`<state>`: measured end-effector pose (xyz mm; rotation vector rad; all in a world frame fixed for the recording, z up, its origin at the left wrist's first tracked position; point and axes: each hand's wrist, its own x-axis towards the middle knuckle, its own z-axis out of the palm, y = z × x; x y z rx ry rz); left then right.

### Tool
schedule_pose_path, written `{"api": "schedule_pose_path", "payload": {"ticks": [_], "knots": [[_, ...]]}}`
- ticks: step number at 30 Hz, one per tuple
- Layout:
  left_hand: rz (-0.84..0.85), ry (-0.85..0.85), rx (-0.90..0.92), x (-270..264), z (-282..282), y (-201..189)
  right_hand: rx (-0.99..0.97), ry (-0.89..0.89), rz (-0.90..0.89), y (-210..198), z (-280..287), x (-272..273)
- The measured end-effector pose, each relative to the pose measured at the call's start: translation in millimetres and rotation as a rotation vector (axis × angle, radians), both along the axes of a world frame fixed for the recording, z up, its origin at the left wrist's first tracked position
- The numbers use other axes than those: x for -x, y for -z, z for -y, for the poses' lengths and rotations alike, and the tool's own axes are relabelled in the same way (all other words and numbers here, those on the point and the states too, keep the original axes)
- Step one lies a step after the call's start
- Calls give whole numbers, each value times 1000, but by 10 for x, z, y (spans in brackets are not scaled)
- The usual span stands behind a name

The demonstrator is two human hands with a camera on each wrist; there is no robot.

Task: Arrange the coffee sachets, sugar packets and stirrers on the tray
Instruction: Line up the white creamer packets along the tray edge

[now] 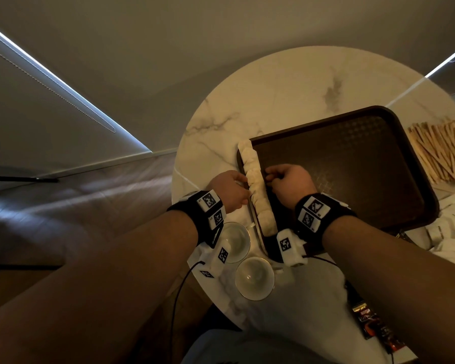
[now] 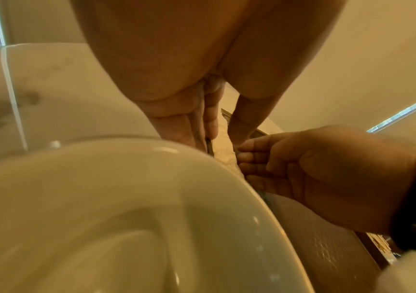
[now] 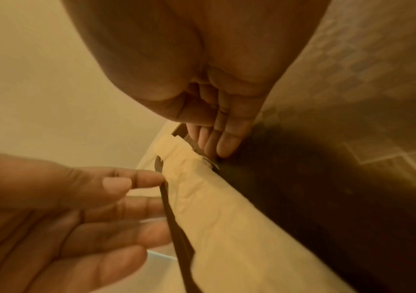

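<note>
A long row of white sugar packets (image 1: 256, 187) stands on edge along the left rim of the dark brown tray (image 1: 352, 158). My left hand (image 1: 241, 182) presses the row's outer side with straight fingers (image 3: 141, 178). My right hand (image 1: 272, 177) touches the inner side, its fingertips (image 3: 223, 146) pointing down onto the tray floor (image 3: 302, 198). Neither hand holds anything. Wooden stirrers (image 1: 441, 151) lie in a heap right of the tray. Dark red coffee sachets (image 1: 371, 324) lie at the table's near right edge, partly hidden by my right forearm.
Two shallow white bowls (image 1: 255, 278) (image 1: 234, 241) sit on the round marble table (image 1: 286, 95) under my left wrist; one bowl (image 2: 101, 208) fills the left wrist view. Loose white packets (image 1: 452, 227) are piled at the right. The table's left edge lies close to my left hand.
</note>
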<state>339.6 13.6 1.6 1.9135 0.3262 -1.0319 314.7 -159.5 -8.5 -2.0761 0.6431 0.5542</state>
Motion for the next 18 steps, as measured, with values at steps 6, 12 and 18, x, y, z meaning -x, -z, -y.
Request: {"api": "schedule_pose_path", "payload": {"ticks": [6,12,18], "knots": [[20,-40,27,-2,25,3,-93,30,57,40,-41,-125],[-8,5,83,-41,-11,-30,-111,76,83,68,-42,-200],[8,18,53,-66,-23,-97,-160,28,104,15,-92,-278]]}}
